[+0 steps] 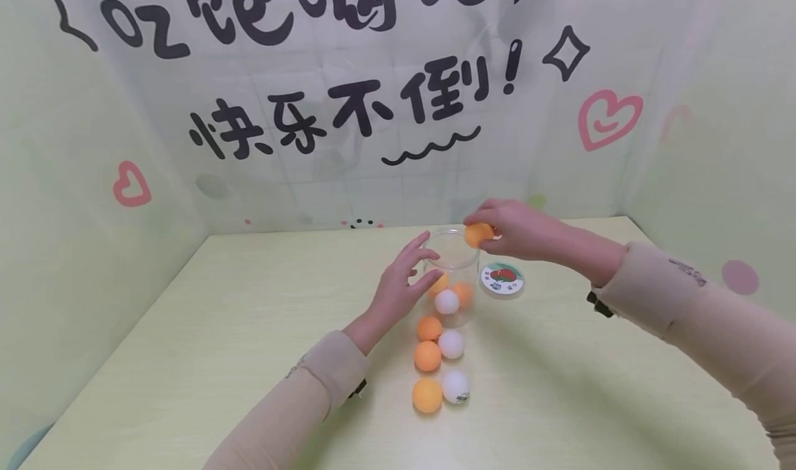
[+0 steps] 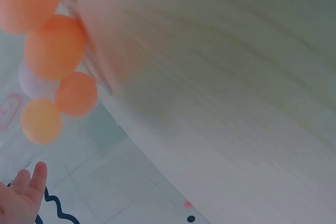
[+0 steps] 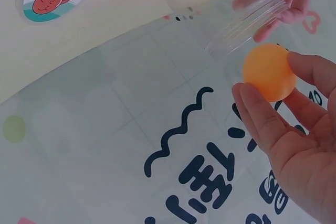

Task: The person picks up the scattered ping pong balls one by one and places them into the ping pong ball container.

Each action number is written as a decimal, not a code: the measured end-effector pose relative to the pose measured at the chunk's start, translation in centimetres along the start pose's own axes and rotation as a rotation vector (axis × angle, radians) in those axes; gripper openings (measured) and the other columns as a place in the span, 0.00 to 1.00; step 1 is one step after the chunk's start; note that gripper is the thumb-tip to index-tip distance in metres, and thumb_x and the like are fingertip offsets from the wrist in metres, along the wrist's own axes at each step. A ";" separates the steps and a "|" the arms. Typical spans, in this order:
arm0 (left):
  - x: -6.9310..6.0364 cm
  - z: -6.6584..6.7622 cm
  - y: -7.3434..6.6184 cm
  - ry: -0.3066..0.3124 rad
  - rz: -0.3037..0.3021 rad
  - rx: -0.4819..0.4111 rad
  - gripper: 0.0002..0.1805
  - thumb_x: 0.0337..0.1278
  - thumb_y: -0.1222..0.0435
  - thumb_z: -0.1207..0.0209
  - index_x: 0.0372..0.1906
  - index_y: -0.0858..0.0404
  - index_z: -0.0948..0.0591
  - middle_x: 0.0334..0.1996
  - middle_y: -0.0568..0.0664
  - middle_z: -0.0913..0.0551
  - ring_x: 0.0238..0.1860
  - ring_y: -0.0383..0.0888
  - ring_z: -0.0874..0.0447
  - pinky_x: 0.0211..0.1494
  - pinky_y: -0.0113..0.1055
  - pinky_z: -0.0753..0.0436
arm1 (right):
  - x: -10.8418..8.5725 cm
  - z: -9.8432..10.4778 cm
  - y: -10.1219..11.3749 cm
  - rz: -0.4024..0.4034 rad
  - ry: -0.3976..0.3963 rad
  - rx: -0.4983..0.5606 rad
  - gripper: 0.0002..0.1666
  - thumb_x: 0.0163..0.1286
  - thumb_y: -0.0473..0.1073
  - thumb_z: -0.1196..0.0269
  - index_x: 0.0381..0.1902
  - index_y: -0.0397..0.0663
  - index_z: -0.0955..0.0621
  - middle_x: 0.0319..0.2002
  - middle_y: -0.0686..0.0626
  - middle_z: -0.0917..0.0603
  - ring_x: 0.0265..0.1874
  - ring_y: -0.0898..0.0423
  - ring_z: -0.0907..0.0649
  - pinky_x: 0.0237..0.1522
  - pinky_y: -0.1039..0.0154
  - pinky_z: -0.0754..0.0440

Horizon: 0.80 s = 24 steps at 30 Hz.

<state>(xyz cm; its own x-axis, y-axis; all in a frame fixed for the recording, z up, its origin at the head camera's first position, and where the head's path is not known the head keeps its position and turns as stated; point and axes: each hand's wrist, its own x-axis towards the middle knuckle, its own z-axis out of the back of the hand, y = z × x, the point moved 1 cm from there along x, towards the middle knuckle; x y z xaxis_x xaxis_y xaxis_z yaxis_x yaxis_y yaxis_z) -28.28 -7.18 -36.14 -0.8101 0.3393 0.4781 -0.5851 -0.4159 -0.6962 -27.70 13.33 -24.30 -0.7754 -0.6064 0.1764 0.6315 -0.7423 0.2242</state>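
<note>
Pinching an orange ball (image 1: pixel 479 235) at the right edge of a clear jar (image 1: pixel 457 268), the right hand (image 1: pixel 521 229) risks a stray bounce across the table (image 1: pixel 273 297) if the left hand (image 1: pixel 398 283), curled round the jar, lets it shift.

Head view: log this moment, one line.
left hand: holds clear jar; right hand: pinches orange ball near jar mouth; inside jar: orange and white balls; tomato-print disc: beside jar
</note>
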 end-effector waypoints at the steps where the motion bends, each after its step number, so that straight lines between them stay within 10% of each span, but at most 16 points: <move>1: 0.0 0.0 0.0 0.002 0.002 0.000 0.13 0.57 0.61 0.41 0.46 0.60 0.24 0.68 0.48 0.39 0.64 0.49 0.35 0.50 0.49 0.22 | 0.1 -0.1 0.0 0.003 -0.002 0.004 0.20 0.57 0.33 0.37 0.49 0.37 0.21 0.44 0.40 0.21 0.36 0.49 0.21 0.38 0.58 0.19; 24: 0.0 -0.1 0.1 0.008 0.021 -0.016 0.13 0.57 0.60 0.41 0.46 0.59 0.24 0.68 0.46 0.39 0.64 0.49 0.35 0.51 0.52 0.24 | -0.2 -1.3 0.2 0.069 -0.079 0.029 0.14 0.58 0.31 0.38 0.43 0.36 0.20 0.41 0.42 0.20 0.38 0.47 0.19 0.40 0.56 0.19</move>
<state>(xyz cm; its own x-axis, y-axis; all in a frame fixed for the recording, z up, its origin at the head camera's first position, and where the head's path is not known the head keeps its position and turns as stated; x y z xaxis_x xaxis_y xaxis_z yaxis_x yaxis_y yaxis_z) -28.33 -7.13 -36.23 -0.8220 0.3371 0.4591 -0.5671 -0.4096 -0.7146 -27.43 12.93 -25.58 -0.7286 -0.6306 0.2674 0.6840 -0.6903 0.2359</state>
